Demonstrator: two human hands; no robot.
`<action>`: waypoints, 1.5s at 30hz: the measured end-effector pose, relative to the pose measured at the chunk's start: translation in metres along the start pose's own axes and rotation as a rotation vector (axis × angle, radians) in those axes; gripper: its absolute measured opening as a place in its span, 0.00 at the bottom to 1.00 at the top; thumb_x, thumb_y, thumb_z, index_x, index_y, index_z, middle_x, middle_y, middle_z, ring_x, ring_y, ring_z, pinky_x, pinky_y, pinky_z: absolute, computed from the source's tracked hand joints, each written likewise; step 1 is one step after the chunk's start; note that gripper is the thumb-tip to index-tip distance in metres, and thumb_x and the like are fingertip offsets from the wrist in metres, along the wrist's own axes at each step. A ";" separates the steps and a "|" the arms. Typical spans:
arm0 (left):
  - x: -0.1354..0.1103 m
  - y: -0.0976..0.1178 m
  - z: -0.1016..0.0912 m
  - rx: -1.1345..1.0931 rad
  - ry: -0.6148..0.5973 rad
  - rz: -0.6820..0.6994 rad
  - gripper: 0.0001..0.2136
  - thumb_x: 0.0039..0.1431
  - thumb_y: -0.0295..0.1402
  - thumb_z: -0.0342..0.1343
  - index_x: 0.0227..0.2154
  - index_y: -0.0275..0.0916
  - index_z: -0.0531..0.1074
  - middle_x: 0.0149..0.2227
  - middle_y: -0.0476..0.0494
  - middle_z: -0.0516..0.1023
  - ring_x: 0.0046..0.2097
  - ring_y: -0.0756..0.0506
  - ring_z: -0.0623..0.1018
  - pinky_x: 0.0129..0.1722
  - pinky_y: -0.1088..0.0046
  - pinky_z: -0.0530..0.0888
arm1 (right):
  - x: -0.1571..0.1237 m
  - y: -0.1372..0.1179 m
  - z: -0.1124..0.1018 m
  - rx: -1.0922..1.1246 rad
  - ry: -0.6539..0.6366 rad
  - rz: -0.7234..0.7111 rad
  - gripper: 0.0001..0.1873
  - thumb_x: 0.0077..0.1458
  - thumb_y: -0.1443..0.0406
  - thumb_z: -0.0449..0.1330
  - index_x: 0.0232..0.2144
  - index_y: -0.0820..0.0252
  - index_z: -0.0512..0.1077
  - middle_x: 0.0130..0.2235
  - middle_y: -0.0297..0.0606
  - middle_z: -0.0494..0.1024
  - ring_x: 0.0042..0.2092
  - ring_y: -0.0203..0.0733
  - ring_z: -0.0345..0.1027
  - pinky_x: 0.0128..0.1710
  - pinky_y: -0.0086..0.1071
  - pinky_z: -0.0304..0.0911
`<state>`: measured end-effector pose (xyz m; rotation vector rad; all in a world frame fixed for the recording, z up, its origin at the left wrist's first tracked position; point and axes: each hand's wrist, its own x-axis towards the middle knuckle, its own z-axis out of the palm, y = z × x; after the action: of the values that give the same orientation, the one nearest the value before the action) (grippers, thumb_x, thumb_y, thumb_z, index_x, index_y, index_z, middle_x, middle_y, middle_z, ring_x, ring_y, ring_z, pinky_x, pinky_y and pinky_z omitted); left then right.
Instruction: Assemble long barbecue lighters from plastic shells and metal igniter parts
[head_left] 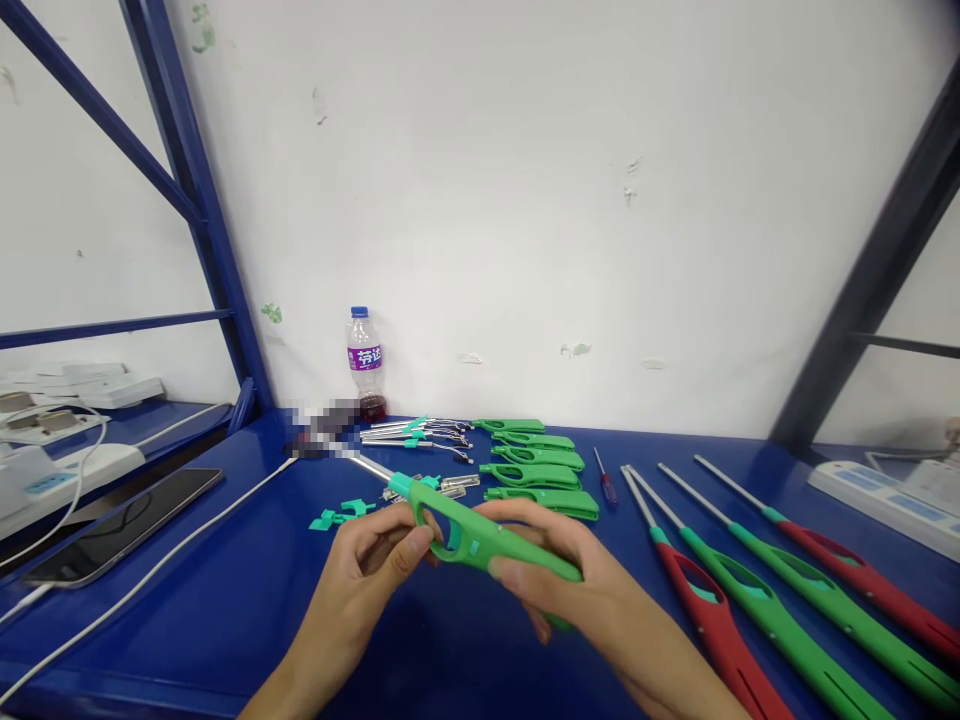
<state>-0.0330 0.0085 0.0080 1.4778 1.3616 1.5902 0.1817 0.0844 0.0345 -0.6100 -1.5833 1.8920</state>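
A long-necked green gas lighter [517, 547] is held between both hands above the blue table, its metal tube pointing to the far left. My right hand [581, 575] wraps round the handle, the thumb lying along its near side. My left hand [367, 565] is closed at the trigger opening, its thumb and fingers pinching the guard. Beyond the lighter lie several green handle shells [534, 477] in a column. Left of the shells are metal tubes with wires [416, 433]. Small teal trigger pieces [341, 513] and clear fuel tanks [459, 487] rest nearer my left hand.
Several red and green lighters [780, 595] lie at the right, near a small screwdriver [607, 485]. A drink bottle [366, 365] stands by the wall. At left are a phone [127, 525] and a white cable [172, 550]; a power strip [889, 505] sits far right.
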 end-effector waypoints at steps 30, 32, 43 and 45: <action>0.004 0.004 -0.009 0.450 0.112 0.031 0.12 0.67 0.43 0.56 0.37 0.41 0.79 0.26 0.49 0.79 0.23 0.47 0.76 0.23 0.74 0.71 | 0.001 0.007 0.011 -0.993 0.019 -0.370 0.26 0.68 0.52 0.60 0.65 0.43 0.65 0.60 0.37 0.79 0.55 0.57 0.78 0.52 0.47 0.72; 0.009 -0.004 -0.020 0.660 0.003 0.114 0.09 0.65 0.39 0.58 0.36 0.44 0.81 0.31 0.47 0.84 0.31 0.44 0.80 0.31 0.71 0.74 | 0.000 0.006 0.004 -1.031 0.124 -0.355 0.26 0.69 0.51 0.57 0.65 0.46 0.65 0.62 0.40 0.77 0.57 0.59 0.77 0.54 0.50 0.71; 0.010 -0.019 -0.023 1.007 -0.179 -0.055 0.12 0.70 0.34 0.52 0.38 0.44 0.81 0.43 0.45 0.83 0.47 0.39 0.79 0.50 0.62 0.71 | -0.049 -0.011 -0.092 -1.288 0.256 -0.174 0.24 0.64 0.43 0.58 0.55 0.42 0.80 0.56 0.36 0.83 0.56 0.61 0.78 0.58 0.55 0.73; 0.010 -0.015 -0.020 1.035 -0.186 -0.096 0.12 0.70 0.34 0.51 0.39 0.44 0.81 0.44 0.44 0.83 0.49 0.38 0.78 0.51 0.61 0.71 | -0.061 -0.013 -0.106 -1.296 0.267 -0.123 0.26 0.62 0.41 0.58 0.55 0.41 0.80 0.57 0.36 0.82 0.58 0.61 0.77 0.59 0.53 0.72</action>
<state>-0.0573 0.0171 0.0002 1.9779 2.2389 0.6118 0.2999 0.1189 0.0258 -1.1470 -2.4279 0.4356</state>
